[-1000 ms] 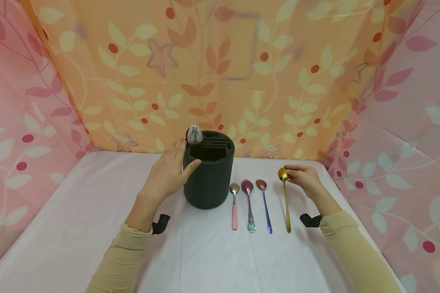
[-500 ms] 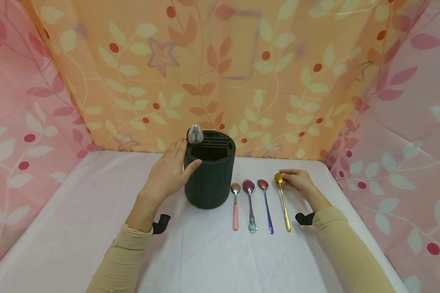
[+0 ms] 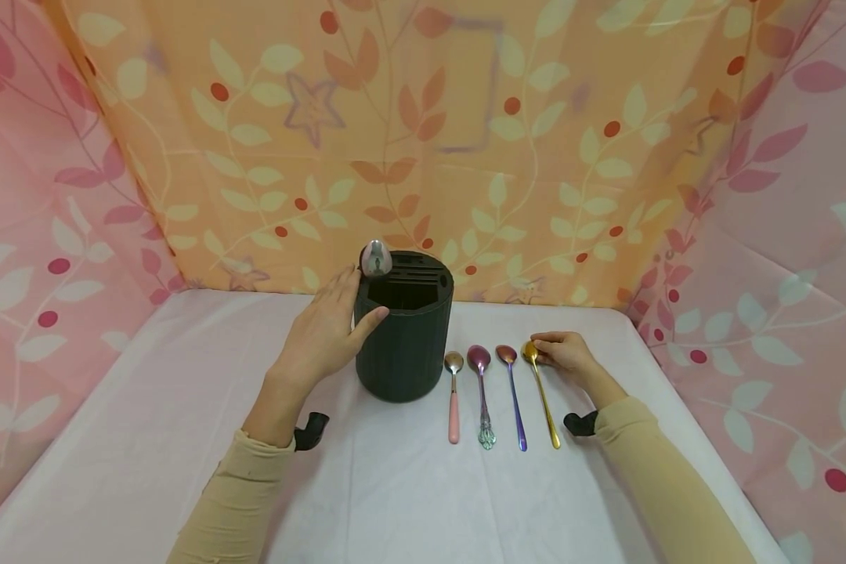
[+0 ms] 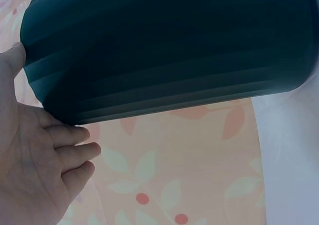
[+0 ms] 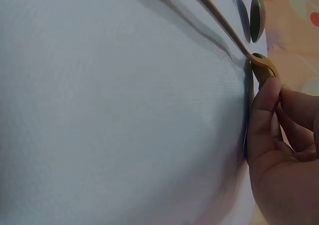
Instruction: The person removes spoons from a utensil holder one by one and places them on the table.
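Note:
A dark green ribbed utensil holder (image 3: 403, 352) stands upright on the white-covered table. Along its left side near the rim lies my left hand (image 3: 320, 333), fingers fairly straight and thumb at the front edge; the left wrist view also has this hand (image 4: 45, 160) touching the holder (image 4: 164, 51). A gold spoon (image 3: 544, 399) is pinched at its bowl by my right hand (image 3: 567, 352). The right wrist view has thumb and fingers of the right hand (image 5: 284, 145) at the bowl edge of the gold spoon (image 5: 261, 68). Its handle end is low, near the table.
Left of the gold spoon lie a purple-blue spoon (image 3: 515, 399), an ornate purple spoon (image 3: 482, 392) and a pink-handled spoon (image 3: 453, 399), side by side. A silver spoon (image 3: 377, 258) stands bowl-up in the holder. Patterned cloth (image 3: 395, 157) hangs behind and on both sides.
My right hand has moved left and slightly nearer, bringing the gold spoon's bowl closer to the purple-blue spoon and tilting its handle. The left hand has stayed on the holder.

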`<state>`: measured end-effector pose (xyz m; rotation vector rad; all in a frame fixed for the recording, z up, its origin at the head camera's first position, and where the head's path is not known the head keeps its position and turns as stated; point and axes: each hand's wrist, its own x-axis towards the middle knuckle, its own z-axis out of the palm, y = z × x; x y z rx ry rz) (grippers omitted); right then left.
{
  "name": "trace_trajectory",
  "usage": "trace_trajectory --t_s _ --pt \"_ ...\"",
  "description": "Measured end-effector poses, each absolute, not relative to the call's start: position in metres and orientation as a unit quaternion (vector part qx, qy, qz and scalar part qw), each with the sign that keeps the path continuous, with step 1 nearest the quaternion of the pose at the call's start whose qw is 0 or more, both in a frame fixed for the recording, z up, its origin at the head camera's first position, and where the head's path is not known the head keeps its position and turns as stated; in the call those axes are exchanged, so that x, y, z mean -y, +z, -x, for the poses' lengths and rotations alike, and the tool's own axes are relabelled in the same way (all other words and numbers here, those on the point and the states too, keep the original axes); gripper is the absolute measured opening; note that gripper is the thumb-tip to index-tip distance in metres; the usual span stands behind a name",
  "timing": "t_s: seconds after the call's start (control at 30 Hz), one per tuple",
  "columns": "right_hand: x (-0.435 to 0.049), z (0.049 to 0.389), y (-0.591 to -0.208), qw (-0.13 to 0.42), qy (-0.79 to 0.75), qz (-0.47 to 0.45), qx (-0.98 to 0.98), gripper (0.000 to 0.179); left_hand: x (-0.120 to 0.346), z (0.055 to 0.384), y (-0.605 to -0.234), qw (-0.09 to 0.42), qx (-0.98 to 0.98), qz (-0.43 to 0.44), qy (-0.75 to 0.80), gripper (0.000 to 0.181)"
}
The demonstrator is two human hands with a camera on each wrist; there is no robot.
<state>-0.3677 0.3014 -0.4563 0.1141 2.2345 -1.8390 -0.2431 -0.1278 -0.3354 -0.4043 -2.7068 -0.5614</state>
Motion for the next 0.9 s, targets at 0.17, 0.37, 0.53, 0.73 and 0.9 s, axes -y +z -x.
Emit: trace_trajectory --t_s 0.17,0.37,0.53,0.73,0.9 --pt "-0.299 0.368 -0.458 0.116 -0.613 -0.045 -0.780 0.038 0.128 0.243 -0.336 0.172 0.954 0.140 -0.200 0.092" --pt "-0.300 0.365 -0.457 0.080 -0.534 -0.051 -0.840 0.036 0.128 0.243 -0.335 0.169 0.955 0.142 -0.199 0.092" --pt "-0.300 0.361 -0.456 0.048 -0.479 -0.059 -0.875 0.036 0.129 0.242 -0.335 0.168 0.955 0.140 -0.200 0.092" --pt "-0.303 0.357 -0.456 0.037 -0.474 -0.057 -0.878 0.036 0.128 0.243 -0.336 0.167 0.954 0.145 -0.200 0.092" --pt "-0.305 0.354 -0.455 0.042 -0.471 -0.056 -0.879 0.038 0.127 0.243 -0.336 0.178 0.952 0.147 -0.201 0.092"
